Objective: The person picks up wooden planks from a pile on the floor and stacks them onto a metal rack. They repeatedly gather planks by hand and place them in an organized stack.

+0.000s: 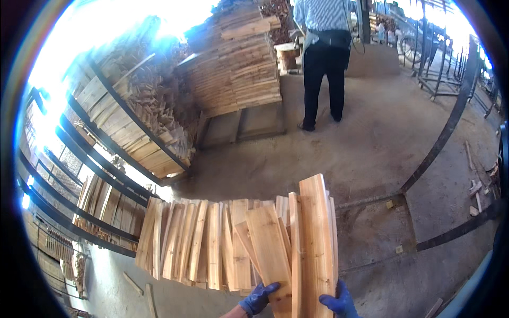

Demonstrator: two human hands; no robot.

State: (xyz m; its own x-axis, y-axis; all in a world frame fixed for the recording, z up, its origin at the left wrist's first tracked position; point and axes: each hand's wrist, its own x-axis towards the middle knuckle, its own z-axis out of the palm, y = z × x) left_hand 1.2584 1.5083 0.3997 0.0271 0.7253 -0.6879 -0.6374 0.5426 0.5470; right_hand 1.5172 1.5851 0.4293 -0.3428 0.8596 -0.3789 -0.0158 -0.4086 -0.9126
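Gloves, blue ones, are covering both hands at the lower edge. The left hand (258,298) is curling its fingers around the bottom of a short wooden board (269,249), while the right hand (339,303) is gripping the edge of a taller board (317,238) standing upright beside it. Just behind, a row of boards (196,244) is leaning side by side. Farther off, a black metal rack (114,124) is holding more wood, a tall stack of planks (236,63) is sitting on the sawdust floor (366,143), and a person (324,53) is standing with their back turned.
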